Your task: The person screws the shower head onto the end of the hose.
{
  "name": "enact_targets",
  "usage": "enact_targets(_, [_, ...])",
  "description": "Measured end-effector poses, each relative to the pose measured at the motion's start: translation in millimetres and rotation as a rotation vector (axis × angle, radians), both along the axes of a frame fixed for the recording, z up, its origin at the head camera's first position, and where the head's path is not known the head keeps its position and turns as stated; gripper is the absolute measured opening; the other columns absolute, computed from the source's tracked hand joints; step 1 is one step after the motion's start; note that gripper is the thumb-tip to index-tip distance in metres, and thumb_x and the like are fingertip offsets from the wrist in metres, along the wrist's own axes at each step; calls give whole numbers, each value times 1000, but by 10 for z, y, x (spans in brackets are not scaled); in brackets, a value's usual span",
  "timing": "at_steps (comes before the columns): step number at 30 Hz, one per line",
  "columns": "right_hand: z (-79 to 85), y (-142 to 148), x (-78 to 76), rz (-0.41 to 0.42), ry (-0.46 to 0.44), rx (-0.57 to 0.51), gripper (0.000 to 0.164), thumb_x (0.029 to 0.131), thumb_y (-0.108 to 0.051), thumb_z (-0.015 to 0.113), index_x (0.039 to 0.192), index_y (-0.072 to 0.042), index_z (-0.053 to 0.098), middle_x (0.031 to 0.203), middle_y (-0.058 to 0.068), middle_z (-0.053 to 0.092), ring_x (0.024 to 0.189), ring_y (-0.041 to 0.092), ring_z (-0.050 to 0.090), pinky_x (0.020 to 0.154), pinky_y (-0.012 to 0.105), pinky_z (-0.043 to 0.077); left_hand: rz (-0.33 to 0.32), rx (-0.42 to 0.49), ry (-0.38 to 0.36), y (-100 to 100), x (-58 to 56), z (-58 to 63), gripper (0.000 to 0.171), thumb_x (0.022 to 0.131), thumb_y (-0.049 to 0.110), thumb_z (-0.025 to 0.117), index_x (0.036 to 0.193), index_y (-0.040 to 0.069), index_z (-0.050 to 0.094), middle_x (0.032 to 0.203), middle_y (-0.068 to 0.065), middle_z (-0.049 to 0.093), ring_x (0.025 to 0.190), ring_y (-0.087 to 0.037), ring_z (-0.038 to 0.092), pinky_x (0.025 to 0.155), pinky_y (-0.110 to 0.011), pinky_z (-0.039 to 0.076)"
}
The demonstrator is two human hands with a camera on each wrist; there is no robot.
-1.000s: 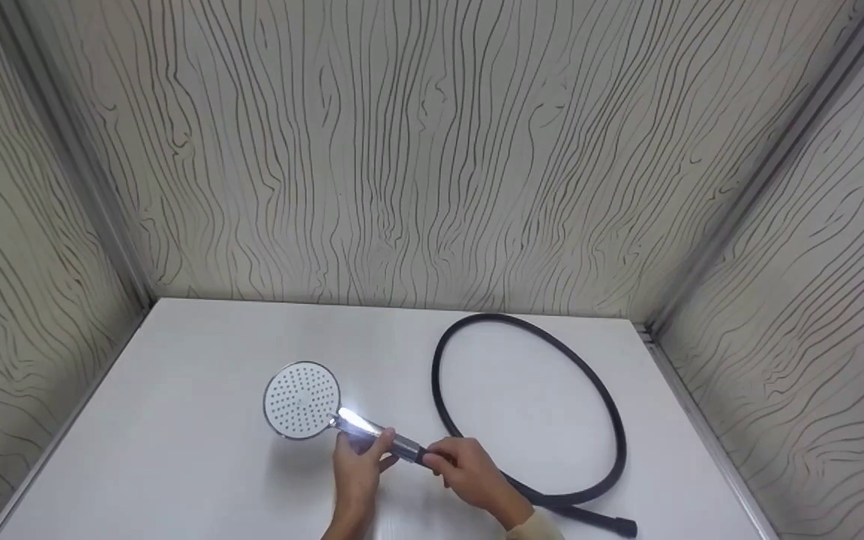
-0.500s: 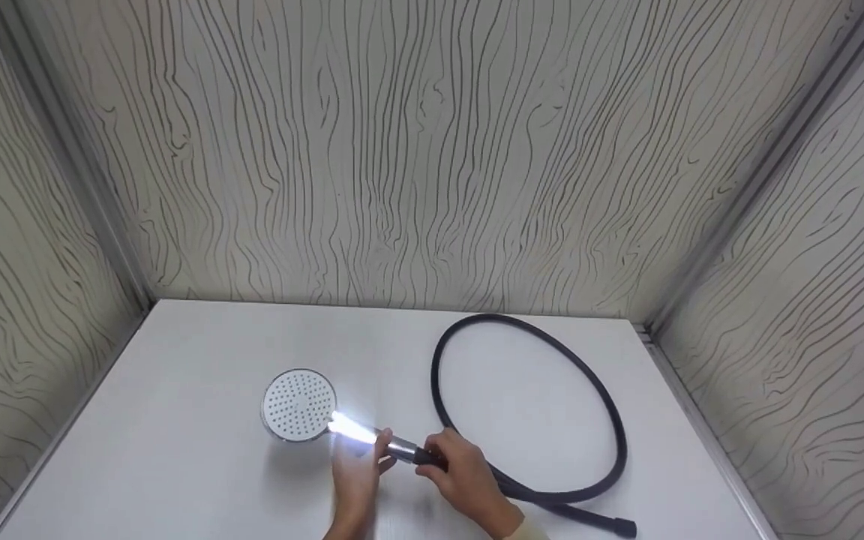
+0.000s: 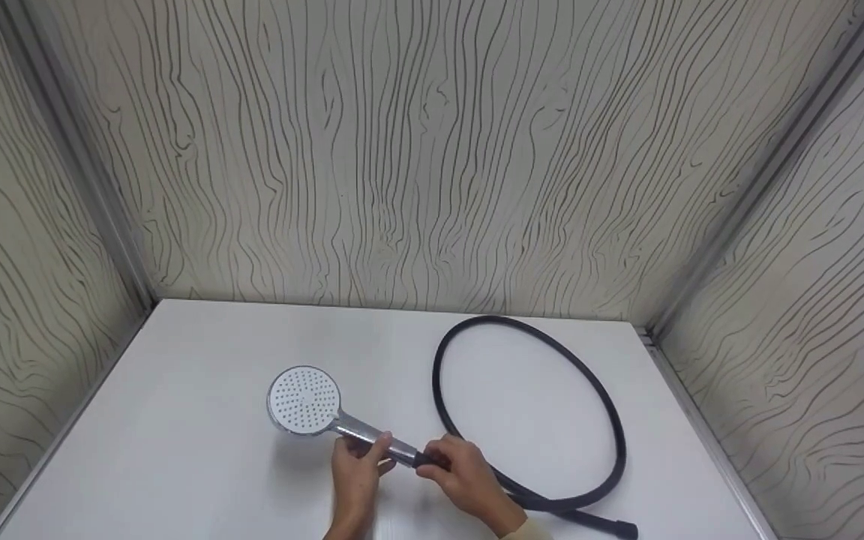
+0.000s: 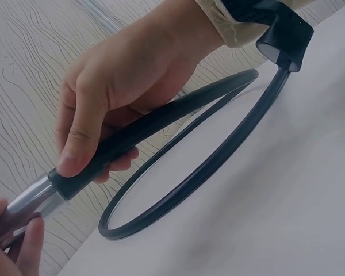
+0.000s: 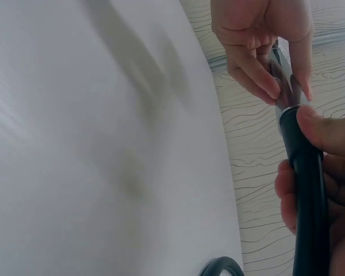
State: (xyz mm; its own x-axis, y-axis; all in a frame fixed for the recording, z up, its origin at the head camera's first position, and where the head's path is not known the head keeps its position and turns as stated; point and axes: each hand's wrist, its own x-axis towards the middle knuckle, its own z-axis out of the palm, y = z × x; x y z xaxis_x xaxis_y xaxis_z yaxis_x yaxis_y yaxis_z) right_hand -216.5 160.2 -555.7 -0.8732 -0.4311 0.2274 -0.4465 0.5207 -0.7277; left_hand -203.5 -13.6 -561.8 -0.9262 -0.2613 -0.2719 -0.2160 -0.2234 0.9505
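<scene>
A chrome hand shower with a round white face (image 3: 304, 400) is held tilted over the white table. My left hand (image 3: 357, 480) grips its chrome handle (image 3: 361, 430) between thumb and fingers. At the handle's lower end my right hand (image 3: 466, 476) pinches the black end fitting of a shower hose (image 3: 618, 427). In the left wrist view the black fitting (image 4: 75, 178) meets the chrome end, thumb on top and fingers curled beneath. The right wrist view shows the fitting (image 5: 299, 138) right at the handle's end, in line with it.
The rest of the hose lies in a large loop on the right of the white table (image 3: 199, 420), its free end fitting (image 3: 625, 529) near the front right. Panels with a wood-line pattern (image 3: 402, 150) rise at the back and both sides.
My right hand's fingers have shifted around the hose fitting at the handle's end, and the hand sits slightly higher. The shower head has tilted slightly; the bright glare on the handle has gone.
</scene>
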Motion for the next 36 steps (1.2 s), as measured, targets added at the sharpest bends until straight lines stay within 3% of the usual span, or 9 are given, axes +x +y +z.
enact_targets(5, [-8,-11,6,-7,-10,27,14,87,-29,71,92,-15,70,77,-7,59,66,-5,48,56,12,48,12,-24,-38,-25,-6,-21,52,94,21,65,129,-6,37,118,-25,58,101,-31,68,84,-33,63])
enact_targets(13, [-10,-34,-2,-38,-72,122,13,86,-29,72,91,-17,71,76,-11,57,68,-3,47,59,12,46,-31,-131,-88,-62,-10,-65,46,92,24,67,121,-4,44,104,-18,64,86,-24,69,73,-32,64])
enact_targets(20, [-34,-52,1,-51,-89,180,12,85,-28,73,91,-18,71,76,-13,56,68,-3,46,59,12,44,-64,-197,-83,-99,-7,-148,48,90,23,67,118,-10,46,95,-18,67,79,-22,68,69,-29,64])
enact_targets(31, [-122,-40,-6,-43,-59,212,15,82,-28,75,90,-16,71,75,-13,56,66,-4,45,56,12,43,-101,-207,-140,-118,-16,-222,49,92,22,63,122,-13,48,99,-21,67,80,-20,67,71,-30,63])
enact_targets(36, [-163,-41,-10,-44,-79,213,13,82,-27,75,88,-16,71,75,-13,55,66,-4,45,56,11,43,-94,-211,-146,-127,-17,-271,43,89,20,64,115,-13,53,93,-19,68,73,-15,65,66,-28,63])
